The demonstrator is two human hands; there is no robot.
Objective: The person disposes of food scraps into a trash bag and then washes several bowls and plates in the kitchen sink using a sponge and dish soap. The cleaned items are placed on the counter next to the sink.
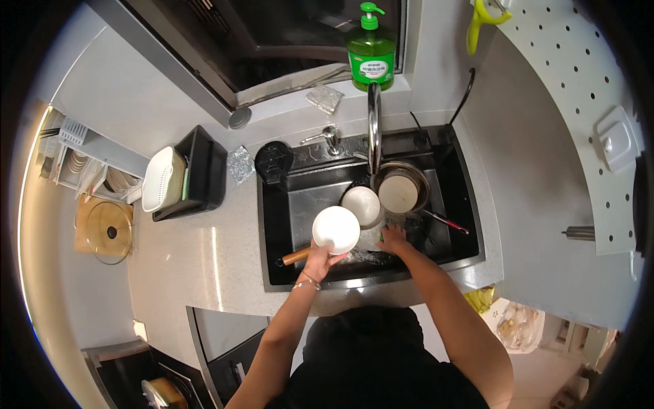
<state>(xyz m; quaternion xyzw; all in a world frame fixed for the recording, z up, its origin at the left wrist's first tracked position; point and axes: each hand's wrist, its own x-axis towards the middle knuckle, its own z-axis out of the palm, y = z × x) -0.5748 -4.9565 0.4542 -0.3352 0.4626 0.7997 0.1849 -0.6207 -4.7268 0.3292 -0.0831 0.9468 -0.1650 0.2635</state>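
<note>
My left hand [321, 258] grips the rim of a white bowl [336, 230] and holds it over the black sink [306, 191]. My right hand [394, 239] reaches down into the sink, its fingers near something green that is mostly hidden; whether it grips this I cannot tell. A second white bowl [360, 205] lies just behind the held one. To its right, another pale bowl [398, 194] sits inside a metal pan [425, 186] under the chrome faucet [374, 128]. A wooden handle [296, 256] sticks out to the left of my left wrist.
A green pump bottle [371, 61] stands on the windowsill behind the faucet. A black bin [204, 174] with a white basket [163, 179] stands on the left counter. A red-and-black handle [449, 223] extends right from the pan. A glass lid [110, 232] leans farther left.
</note>
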